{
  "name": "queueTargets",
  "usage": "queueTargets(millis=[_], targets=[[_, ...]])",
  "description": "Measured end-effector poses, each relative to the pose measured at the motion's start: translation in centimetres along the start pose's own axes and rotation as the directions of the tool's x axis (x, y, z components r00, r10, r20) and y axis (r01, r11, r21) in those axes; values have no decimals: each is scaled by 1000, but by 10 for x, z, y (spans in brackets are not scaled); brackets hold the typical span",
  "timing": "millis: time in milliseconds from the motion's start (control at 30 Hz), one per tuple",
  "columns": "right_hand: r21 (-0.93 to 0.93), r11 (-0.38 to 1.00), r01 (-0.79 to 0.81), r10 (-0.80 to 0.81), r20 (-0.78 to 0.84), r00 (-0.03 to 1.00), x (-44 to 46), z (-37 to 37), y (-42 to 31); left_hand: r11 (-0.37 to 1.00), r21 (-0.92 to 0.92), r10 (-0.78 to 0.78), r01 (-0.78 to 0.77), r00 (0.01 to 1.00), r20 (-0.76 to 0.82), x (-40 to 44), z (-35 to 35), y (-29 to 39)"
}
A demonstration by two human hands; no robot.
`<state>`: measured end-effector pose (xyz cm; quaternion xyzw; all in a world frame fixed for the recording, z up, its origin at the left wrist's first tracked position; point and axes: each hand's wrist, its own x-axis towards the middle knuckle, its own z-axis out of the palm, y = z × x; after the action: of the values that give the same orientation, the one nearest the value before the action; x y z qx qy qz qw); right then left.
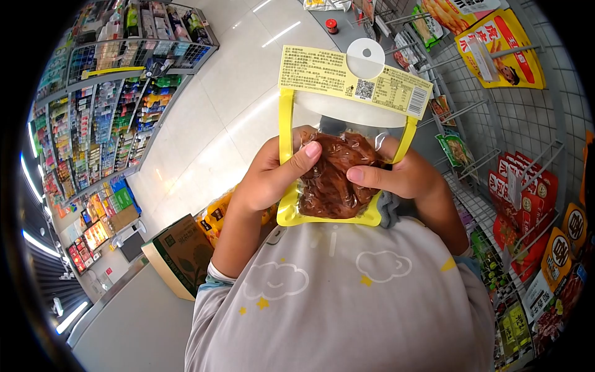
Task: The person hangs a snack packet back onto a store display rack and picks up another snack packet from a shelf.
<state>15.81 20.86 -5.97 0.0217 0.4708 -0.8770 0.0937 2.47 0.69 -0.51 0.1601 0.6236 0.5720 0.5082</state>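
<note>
A clear vacuum pack of dark brown braised meat with yellow edges is held upright in front of my chest. Its yellow header card carries small print, a QR code, a barcode and a round white hang tab. My left hand grips the pack's left side, the thumb pressed on the front over the meat. On the opposite side my right hand grips it too, its thumb pointing inward across the front. The fingers of both hands are mostly hidden behind the pack. A grey cloth-like piece shows by the pack's lower right corner.
On the right, a wire grid rack bears hanging snack packets, including a yellow bag and red packs. Stocked shelves stand at left across the tiled floor. A cardboard box sits low at my left.
</note>
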Motion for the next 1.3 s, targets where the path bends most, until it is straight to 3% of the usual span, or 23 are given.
queueTargets(millis=[133, 300, 367, 500, 567, 667, 700, 733, 800, 833, 900, 933, 967, 1033, 1133, 1233, 1267, 1300], targets=[[20, 1000, -13, 13, 3, 1000, 1, 0, -1, 1000, 1, 12, -12, 1000, 3, 1, -2, -3], [11, 1000, 8, -8, 35, 999, 1, -3, 3, 990, -138, 7, -6, 1000, 6, 2, 5, 6], [154, 973, -173, 173, 14, 985, 0, -5, 3, 980, -191, -49, 50, 999, 11, 6, 2, 1], [52, 998, -40, 43, -56, 998, 3, -10, 11, 959, -277, -26, 50, 996, 89, 18, 0, 7], [130, 989, -75, 86, -75, 994, 2, -19, 19, 817, -557, -88, 148, 987, 133, 18, 3, 19], [193, 981, -32, 75, -220, 973, 2, -10, 20, 626, -751, -86, 210, 976, 201, 29, 0, 10], [231, 972, -50, 113, -269, 956, -2, -11, 25, 629, -751, -80, 202, 977, 195, 29, -1, 11], [219, 975, -44, 103, -264, 959, -4, -8, 21, 498, -844, -56, 200, 978, 199, 33, -4, 9], [145, 982, 120, -54, -399, 916, -3, -1, 11, 212, -953, -10, 214, 976, 217, 43, -22, -1], [158, 975, 157, -93, -353, 931, -4, -2, 7, 179, -963, 36, 200, 977, 209, 49, -31, -5], [175, 953, 248, -177, -344, 922, -10, -12, 21, 213, -973, -51, 87, 996, 77, 61, -53, -7], [-43, 984, 172, -177, -339, 924, -18, -23, 30, 221, -973, -49, 58, 998, 49, 67, -61, -1], [-253, 967, 9, -85, -291, 953, -26, -33, 22, 172, -984, 53, 53, 997, 63, 70, -61, 25], [-302, 953, 4, -89, -271, 958, -28, -26, 26, 158, -985, 117, 65, 990, 84, 82, -78, 30], [-409, 899, -157, -8, -374, 927, -21, -10, 14, 203, -978, 168, 57, 982, 92, 97, -96, 51], [-480, 848, -222, -118, -582, 805, 14, 15, -20, 254, -962, 274, 97, 947, 168, 114, -112, 77], [-494, 840, -225, -131, -586, 799, 29, 21, -31, 340, -937, 241, 82, 955, 171, 117, -117, 84], [-673, 714, -195, -335, -572, 749, 45, 25, -43, 335, -938, 263, 88, 947, 183, 125, -121, 88]])
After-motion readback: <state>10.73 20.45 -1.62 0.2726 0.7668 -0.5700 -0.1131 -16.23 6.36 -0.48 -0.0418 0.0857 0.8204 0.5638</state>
